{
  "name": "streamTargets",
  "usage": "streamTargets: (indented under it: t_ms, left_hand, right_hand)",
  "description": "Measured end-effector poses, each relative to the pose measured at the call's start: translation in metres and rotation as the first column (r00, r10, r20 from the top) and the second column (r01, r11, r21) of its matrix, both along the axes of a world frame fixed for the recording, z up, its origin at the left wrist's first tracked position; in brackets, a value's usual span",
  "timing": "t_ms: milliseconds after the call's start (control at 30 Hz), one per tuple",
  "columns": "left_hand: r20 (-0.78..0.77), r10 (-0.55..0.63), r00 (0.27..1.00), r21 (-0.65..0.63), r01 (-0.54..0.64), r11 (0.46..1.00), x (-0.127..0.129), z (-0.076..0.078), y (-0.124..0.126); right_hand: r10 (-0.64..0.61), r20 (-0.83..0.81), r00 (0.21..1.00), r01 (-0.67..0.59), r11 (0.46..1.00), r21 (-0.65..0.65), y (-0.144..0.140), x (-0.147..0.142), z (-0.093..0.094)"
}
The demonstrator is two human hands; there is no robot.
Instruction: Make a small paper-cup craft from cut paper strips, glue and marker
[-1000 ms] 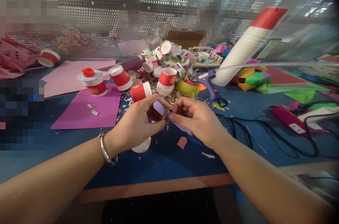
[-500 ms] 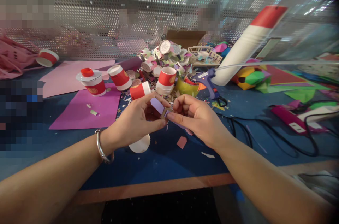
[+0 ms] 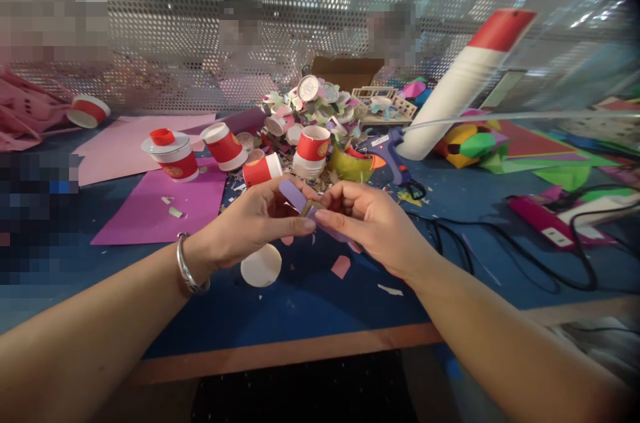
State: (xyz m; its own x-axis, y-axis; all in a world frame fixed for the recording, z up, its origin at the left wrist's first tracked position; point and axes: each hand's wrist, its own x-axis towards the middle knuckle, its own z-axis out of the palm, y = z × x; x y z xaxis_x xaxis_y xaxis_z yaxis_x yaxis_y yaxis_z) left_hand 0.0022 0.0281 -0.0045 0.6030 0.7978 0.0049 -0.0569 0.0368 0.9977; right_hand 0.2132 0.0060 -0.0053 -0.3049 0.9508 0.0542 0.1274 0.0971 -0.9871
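Observation:
Between my hands is a purple paper strip (image 3: 293,196) with a small brownish piece at its middle. My left hand (image 3: 260,213), a silver bangle at its wrist, pinches the piece from the left with thumb and fingers. From the right, my right hand (image 3: 367,219) grips the same strip, its thumb pressed on the front. Fingers hide part of the strip, and its lower end shows under my right thumb. Below my left hand a white paper disc (image 3: 261,265) lies on the blue table (image 3: 300,316). A pink paper scrap (image 3: 341,267) lies near it.
Red and white paper cups (image 3: 312,151) stand behind my hands, before a heap of paper scraps (image 3: 295,103). A blue glue gun (image 3: 390,153) rests right of them, near a white tube (image 3: 445,96). Black cables (image 3: 500,243) cross the right side. Purple paper (image 3: 165,209) lies left.
Both hands stay closed on the purple strip and have shifted only slightly. My left hand has turned a little, showing more of the white disc. The camera view has moved slightly.

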Motion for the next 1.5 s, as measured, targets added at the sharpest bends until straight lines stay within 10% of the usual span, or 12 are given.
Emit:
streamTargets:
  t_ms: [600,967,1500]
  left_hand:
    - [-0.063,0.162,0.985,0.056,-0.158,0.986,0.005,0.003,-0.003]
    - [-0.032,0.233,0.972,0.005,-0.233,0.972,0.01,0.002,-0.007]
    - [-0.026,0.169,0.985,0.068,-0.167,0.984,0.013,0.007,-0.01]
  right_hand:
    - [-0.039,0.114,0.993,0.025,0.992,0.12,-0.002,-0.002,-0.001]
    - [-0.34,0.396,0.853,0.003,0.762,0.648,-0.009,-0.009,-0.007]
    - [-0.325,0.434,0.84,-0.046,0.755,0.654,-0.009,-0.009,-0.011]
